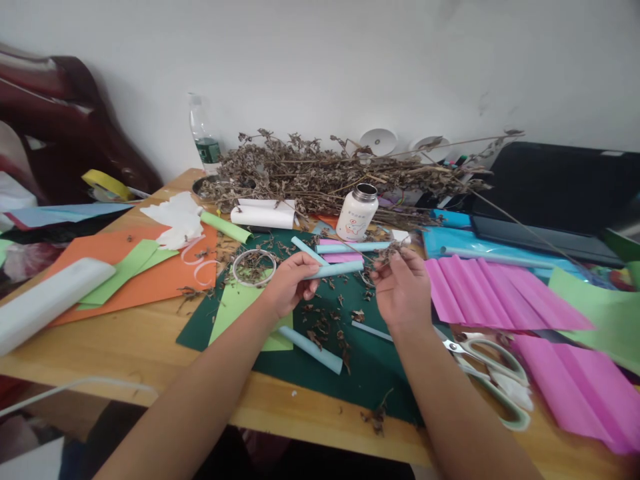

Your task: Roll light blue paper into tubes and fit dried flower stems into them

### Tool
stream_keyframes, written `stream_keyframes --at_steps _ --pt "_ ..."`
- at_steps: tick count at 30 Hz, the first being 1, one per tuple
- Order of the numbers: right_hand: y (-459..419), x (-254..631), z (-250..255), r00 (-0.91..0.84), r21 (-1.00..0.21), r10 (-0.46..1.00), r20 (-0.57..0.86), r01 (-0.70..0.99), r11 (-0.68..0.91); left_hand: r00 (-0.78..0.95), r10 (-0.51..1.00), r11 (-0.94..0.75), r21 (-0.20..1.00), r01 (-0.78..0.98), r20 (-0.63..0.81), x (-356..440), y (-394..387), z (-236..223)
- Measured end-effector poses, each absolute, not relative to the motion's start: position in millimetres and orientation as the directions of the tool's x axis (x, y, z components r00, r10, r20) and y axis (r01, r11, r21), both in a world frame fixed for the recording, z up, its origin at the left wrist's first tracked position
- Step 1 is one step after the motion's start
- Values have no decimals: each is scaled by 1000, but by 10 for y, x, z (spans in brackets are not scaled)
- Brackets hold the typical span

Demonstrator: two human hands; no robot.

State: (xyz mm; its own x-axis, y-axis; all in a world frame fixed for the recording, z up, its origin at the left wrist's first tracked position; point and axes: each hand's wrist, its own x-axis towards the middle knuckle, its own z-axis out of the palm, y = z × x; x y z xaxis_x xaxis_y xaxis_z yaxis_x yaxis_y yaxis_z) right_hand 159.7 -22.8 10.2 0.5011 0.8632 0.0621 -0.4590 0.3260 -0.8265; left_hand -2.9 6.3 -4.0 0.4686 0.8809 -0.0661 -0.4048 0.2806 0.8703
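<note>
Between the fingers of my left hand [290, 283] is a rolled light-blue paper tube [343, 269], its far end pointing right. My right hand [404, 290] pinches a sprig of dried plant [391, 253], close to the tube's right end but apart from it. Under both hands spreads a dark green sheet [365, 373] strewn with crumbled dry leaves [320, 327]. Another blue paper tube [313, 350] lies in front of my left hand. Behind the hands stands an uncapped white bottle [356, 217].
A heap of dried plant stems [310, 170] runs along the wall. Scissors [483, 367] and pink crepe paper [500, 293] lie right, near a dark laptop [565, 200]. Orange paper [135, 273], a tape roll [254, 268] and a plastic bottle [204, 137] are left.
</note>
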Motion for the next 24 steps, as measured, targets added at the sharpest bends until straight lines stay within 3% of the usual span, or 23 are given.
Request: stream_keyframes --at_steps 16,24 --pt "-214 1678 12 292 -948 943 161 -222 230 353 935 175 825 -538 32 -133 134 7" --pt "-215 1702 -95 211 -974 955 207 -44 221 437 899 195 893 -405 2 -112 124 -37"
